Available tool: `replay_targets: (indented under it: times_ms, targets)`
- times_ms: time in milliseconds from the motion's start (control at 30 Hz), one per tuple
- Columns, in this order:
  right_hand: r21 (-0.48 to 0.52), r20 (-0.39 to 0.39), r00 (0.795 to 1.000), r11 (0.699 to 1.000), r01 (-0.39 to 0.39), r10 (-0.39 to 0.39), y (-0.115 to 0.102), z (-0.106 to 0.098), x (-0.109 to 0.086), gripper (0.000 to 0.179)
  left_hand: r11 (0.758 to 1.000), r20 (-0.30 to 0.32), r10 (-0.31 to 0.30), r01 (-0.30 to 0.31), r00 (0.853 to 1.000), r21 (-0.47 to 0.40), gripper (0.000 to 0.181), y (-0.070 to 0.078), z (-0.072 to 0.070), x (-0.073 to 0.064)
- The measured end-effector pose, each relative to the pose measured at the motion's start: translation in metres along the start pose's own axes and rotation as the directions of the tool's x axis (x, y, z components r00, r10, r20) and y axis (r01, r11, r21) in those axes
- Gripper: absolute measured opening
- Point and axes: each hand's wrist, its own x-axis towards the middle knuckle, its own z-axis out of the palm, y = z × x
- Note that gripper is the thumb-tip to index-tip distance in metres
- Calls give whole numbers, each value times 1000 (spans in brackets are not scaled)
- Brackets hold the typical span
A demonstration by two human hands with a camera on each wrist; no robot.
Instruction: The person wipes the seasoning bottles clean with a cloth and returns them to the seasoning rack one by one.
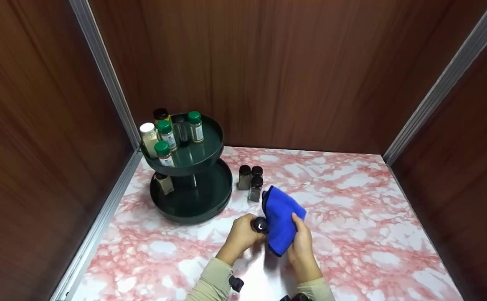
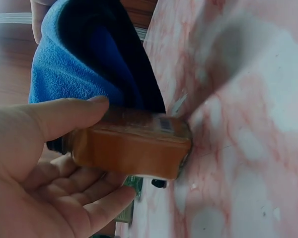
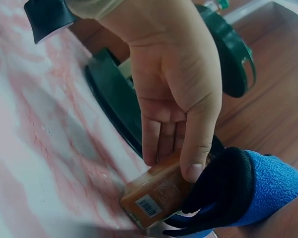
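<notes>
My left hand (image 1: 242, 233) pinches a spice jar (image 2: 131, 148) of orange-brown powder between thumb and fingers, just above the table. Its black cap (image 1: 260, 224) faces up in the head view, and a barcode label (image 3: 148, 205) shows low on its side in the right wrist view. A blue cloth (image 1: 283, 221) with black edging is gripped by my right hand (image 1: 302, 244), thumb on top. The folded cloth lies right against the jar's side near the cap. Most of my right hand's fingers are hidden behind the cloth.
A dark green two-tier turntable (image 1: 201, 205) stands at the left. Several bottles, some green-capped, are on its upper tier, and one black-capped jar (image 1: 165, 184) is on the lower. Three black-capped jars (image 1: 244, 179) stand beside it. Wooden panels enclose the marbled table (image 1: 352, 234).
</notes>
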Motion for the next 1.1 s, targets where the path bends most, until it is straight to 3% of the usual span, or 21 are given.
replay_targets:
  times_ms: [167,300,433,600,733,933,1100]
  targets:
    - [-25,64,998,1000,8,-6,1,8,2,36,999,59,2,0,998,-39,43,-1,-3,1]
    - [-71,90,996,997,14,-7,11,10,9,32,999,59,15,-13,998,-42,40,-2,-3,1]
    - [-156,48,999,988,12,-4,28,5,16,34,999,38,34,-34,999,-8,38,0,-3,1]
    - [-260,-26,999,965,-42,36,40,-6,15,43,1000,54,2,-1,999,-27,46,1,-3,1]
    - [-253,-43,997,965,-67,58,29,-4,6,48,999,79,-23,27,997,-43,45,2,-4,1]
    - [-149,-1,1000,989,-13,13,7,14,-2,42,1000,65,20,-19,998,-15,41,2,-6,2]
    - [-104,8,1000,995,0,1,15,15,6,36,999,59,33,-33,998,13,39,1,-5,3]
